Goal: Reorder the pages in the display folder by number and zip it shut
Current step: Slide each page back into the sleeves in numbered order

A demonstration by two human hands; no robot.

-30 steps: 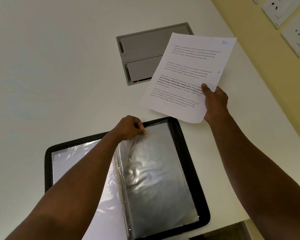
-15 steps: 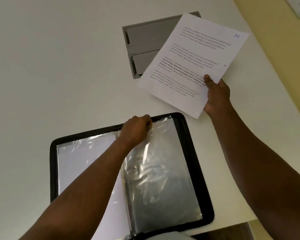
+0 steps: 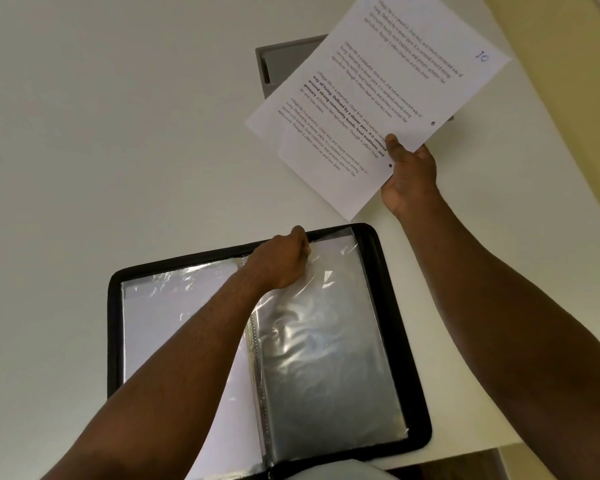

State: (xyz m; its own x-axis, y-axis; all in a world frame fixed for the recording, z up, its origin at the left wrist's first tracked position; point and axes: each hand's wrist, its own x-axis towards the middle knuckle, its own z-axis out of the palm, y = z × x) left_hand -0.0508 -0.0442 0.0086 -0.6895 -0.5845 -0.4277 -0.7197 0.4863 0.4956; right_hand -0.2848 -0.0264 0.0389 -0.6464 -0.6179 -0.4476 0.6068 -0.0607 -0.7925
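A black zip display folder (image 3: 409, 341) lies open on the white table near its front edge. Its left side shows a sleeve with a white sheet (image 3: 160, 327); its right side shows empty clear sleeves (image 3: 326, 368). My left hand (image 3: 279, 261) pinches the top edge of the right-hand sleeve near the spine. My right hand (image 3: 407, 174) holds up printed pages (image 3: 371, 98) above and to the right of the folder. The top page is marked 10 in blue ink at its corner, and a second sheet peeks out behind it.
A grey recessed cable box (image 3: 284, 67) is set into the table (image 3: 118, 133) behind the pages, partly hidden by them. A yellow wall (image 3: 575, 81) runs along the table's right edge. The table's front edge lies just below the folder.
My right hand has raised the pages further up and to the right. My left hand stays pinched on the sleeve top. The camera has tilted down, and the wall sockets have left the view.
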